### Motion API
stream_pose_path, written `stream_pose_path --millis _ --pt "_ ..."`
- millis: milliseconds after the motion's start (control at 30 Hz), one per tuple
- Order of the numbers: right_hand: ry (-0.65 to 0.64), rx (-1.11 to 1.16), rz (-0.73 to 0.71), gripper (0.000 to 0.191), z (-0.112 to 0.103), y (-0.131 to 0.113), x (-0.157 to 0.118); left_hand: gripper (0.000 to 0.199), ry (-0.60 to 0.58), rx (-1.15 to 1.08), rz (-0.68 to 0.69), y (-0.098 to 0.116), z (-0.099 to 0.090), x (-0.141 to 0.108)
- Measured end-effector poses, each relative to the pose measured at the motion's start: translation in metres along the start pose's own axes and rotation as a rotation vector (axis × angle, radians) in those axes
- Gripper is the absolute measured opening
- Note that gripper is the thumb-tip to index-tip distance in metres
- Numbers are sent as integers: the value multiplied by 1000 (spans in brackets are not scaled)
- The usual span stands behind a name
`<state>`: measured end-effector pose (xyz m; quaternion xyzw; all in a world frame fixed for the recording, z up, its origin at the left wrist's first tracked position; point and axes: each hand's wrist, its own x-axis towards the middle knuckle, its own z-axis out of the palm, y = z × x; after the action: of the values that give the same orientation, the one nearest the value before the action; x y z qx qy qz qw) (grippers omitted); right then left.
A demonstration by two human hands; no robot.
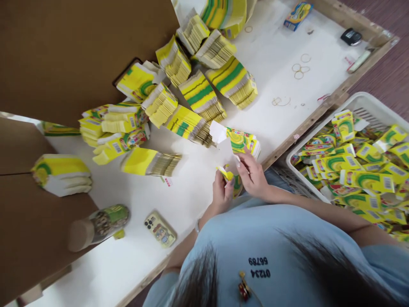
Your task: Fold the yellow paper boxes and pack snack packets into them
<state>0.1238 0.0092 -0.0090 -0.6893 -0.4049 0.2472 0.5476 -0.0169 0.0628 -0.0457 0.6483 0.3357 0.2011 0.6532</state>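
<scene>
Near the table's front edge, my left hand (222, 189) pinches the yellow edge of a small cardboard box (237, 184). My right hand (254, 175) grips the same box from the other side, fingers closed on its pale flap. The box is yellow and green outside and white inside, with its flaps standing open; my fingers hide part of it. Just beyond my hands lie yellow printed boxes (244, 140), partly covered by white flaps. A fanned stack of flat boxes (188, 125) rests to their left.
Several stacks of flat boxes (198, 96) cover the white table (191, 179). A phone (160, 229) and a jar (108, 221) are at the left. Rubber bands (300, 70) and a blue box (298, 16) lie farther right. A white basket (361, 99) full of yellow boxes stands at my right.
</scene>
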Motion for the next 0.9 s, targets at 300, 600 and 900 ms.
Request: stream_pose_path --millis 300,600,900 --pt "-86 235 168 44 -16 11 -20 83 91 -260 -36 5 11 -13" --pt "-229 202 217 40 -37 15 -13 48 -120 -249 -88 13 0 -7" --pt "-260 178 22 32 -43 28 -16 58 -79 -196 -25 1 -2 -5"
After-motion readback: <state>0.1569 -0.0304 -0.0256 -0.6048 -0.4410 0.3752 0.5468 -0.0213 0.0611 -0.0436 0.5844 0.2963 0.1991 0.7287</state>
